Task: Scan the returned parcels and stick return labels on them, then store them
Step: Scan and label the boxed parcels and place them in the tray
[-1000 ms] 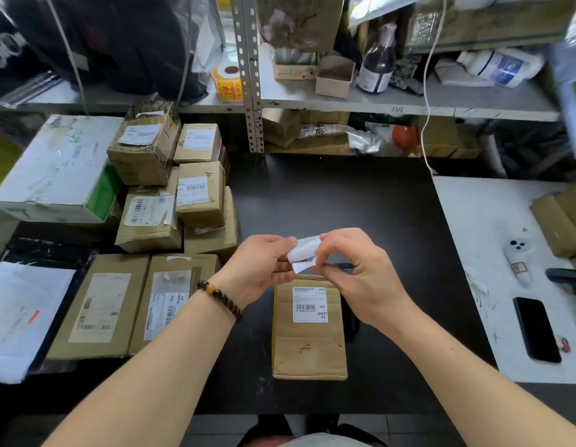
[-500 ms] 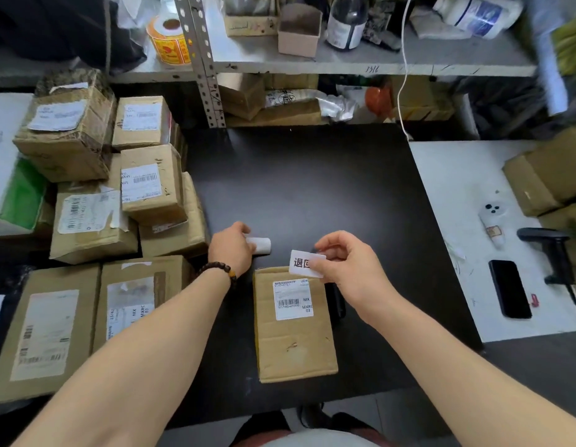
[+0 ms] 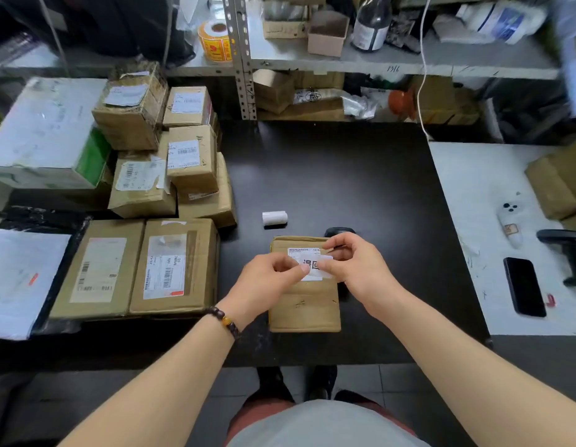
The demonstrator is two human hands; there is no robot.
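A small brown parcel (image 3: 304,304) lies flat on the black table (image 3: 344,175) in front of me, its shipping label partly covered by my hands. Just above that label, my left hand (image 3: 264,279) and my right hand (image 3: 357,266) both pinch a small white return label (image 3: 315,266) with black characters. A small white label roll (image 3: 274,218) lies on the table beyond the parcel. A dark scanner (image 3: 340,233) peeks out behind my right hand.
Several labelled brown parcels (image 3: 170,175) are stacked at the left, with two flat boxes (image 3: 174,266) in front. A white side table (image 3: 493,201) at the right carries a phone (image 3: 523,286), a white controller (image 3: 510,224) and boxes. Shelving (image 3: 312,59) stands behind.
My left hand let go of the label roll, which now lies on the table, and came back to the return label. Both hands have lowered the label onto the parcel's top.
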